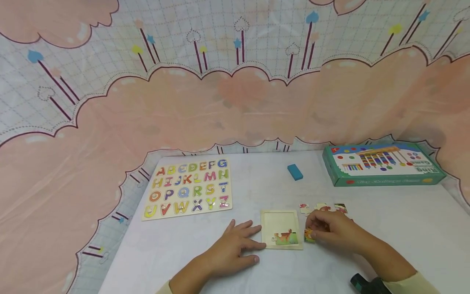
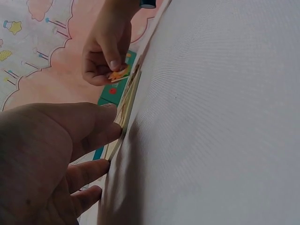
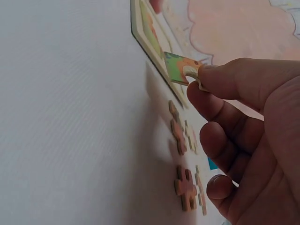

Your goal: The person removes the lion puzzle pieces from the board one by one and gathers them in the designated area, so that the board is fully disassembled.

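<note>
A small pale wooden puzzle tray (image 1: 280, 220) lies on the white table, with joined picture pieces (image 1: 287, 238) in its lower right part. My left hand (image 1: 230, 250) rests at the tray's left side, fingers spread and fingertips touching its edge. Just off the tray's right side, my right hand (image 1: 339, 230) pinches a jigsaw piece (image 3: 176, 68) between thumb and index finger. That piece is green and orange with a notch, and it is held tilted above the table. Several loose jigsaw pieces (image 3: 186, 188) lie beyond and beside the right hand, which partly hides them in the head view.
An alphabet board (image 1: 189, 188) with colourful letters lies at the back left. Toward the back stand a blue block (image 1: 295, 172) and a green toy box (image 1: 383, 165). A dark object (image 1: 369, 283) shows by the right sleeve. Patterned cloth hangs behind the table.
</note>
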Tool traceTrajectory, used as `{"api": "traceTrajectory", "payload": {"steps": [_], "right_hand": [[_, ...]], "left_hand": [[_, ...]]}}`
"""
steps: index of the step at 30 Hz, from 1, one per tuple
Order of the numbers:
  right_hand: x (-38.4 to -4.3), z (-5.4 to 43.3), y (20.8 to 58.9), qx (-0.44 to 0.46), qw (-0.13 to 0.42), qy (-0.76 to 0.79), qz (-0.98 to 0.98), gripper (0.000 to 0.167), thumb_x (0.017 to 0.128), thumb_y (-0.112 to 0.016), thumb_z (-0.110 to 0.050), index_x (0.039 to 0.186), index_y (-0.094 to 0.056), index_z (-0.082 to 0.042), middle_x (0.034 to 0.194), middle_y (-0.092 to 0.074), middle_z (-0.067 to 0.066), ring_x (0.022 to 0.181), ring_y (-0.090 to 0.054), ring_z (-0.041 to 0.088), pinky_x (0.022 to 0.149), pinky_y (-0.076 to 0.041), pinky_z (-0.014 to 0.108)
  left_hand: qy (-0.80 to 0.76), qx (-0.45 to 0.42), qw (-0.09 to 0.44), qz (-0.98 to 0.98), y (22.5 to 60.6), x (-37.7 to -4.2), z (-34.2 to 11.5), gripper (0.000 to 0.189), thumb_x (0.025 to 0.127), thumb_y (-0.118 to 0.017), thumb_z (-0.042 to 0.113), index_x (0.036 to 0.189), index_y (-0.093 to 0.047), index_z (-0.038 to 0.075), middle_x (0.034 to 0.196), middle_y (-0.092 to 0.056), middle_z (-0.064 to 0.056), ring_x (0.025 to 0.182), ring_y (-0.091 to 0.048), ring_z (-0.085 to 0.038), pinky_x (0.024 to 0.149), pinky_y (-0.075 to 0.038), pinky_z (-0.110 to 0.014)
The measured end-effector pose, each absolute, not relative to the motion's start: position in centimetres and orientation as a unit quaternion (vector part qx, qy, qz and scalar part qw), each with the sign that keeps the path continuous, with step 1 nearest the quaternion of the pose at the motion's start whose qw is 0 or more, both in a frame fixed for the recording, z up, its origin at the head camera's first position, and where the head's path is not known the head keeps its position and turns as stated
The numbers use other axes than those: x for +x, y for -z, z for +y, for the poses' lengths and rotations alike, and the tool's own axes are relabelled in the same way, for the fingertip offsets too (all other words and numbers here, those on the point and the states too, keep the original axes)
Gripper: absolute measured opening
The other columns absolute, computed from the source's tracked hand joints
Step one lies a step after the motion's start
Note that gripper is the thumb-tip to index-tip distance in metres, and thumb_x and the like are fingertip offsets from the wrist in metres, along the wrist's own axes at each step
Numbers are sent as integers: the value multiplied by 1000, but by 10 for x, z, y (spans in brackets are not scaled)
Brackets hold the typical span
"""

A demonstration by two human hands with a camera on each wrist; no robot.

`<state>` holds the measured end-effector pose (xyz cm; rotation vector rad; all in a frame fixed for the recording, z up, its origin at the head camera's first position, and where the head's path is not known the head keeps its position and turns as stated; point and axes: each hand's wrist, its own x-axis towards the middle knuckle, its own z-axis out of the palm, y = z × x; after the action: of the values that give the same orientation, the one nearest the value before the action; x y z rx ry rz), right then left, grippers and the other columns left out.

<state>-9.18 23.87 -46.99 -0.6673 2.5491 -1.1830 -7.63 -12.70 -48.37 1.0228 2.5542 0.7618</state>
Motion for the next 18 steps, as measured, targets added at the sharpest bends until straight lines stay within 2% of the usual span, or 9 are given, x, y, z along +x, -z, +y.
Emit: {"api": "traceTrajectory", "payload": {"steps": [3,6,10,18], "right_hand": [[-90,242,471,-221,141,406,875,14,98,-80,-20,110,-72,-21,96,-65,-8,87,-58,9,74,-52,23],[-88,245,473,-238,132,403,874,14,97,-80,-17,110,-73,-18,95,-65,-9,85,-57,8,73,-51,23],[-87,248,479,-267,94,375,883,13,96,-81,-15,107,-74,-19,96,-66,-14,83,-55,4,71,-51,24],[-84,249,485,-260,29,318,911,18,93,-83,-15,105,-74,-26,101,-69,-18,86,-58,-1,76,-55,25]], "left_hand": [[-267,355,142,885,483,-75,-127,37,100,-74,34,137,-75,33,164,-48,6,159,-32,-25,125,-10,-70],[-268,356,141,884,484,-75,-127,37,100,-74,34,137,-75,33,164,-48,6,159,-32,-25,125,-10,-70],[-267,354,140,885,484,-74,-127,37,100,-74,34,137,-75,34,164,-48,6,159,-32,-24,125,-11,-70],[-270,353,137,885,485,-75,-127,35,101,-72,34,136,-76,33,164,-48,7,159,-33,-25,125,-10,-70]]}}
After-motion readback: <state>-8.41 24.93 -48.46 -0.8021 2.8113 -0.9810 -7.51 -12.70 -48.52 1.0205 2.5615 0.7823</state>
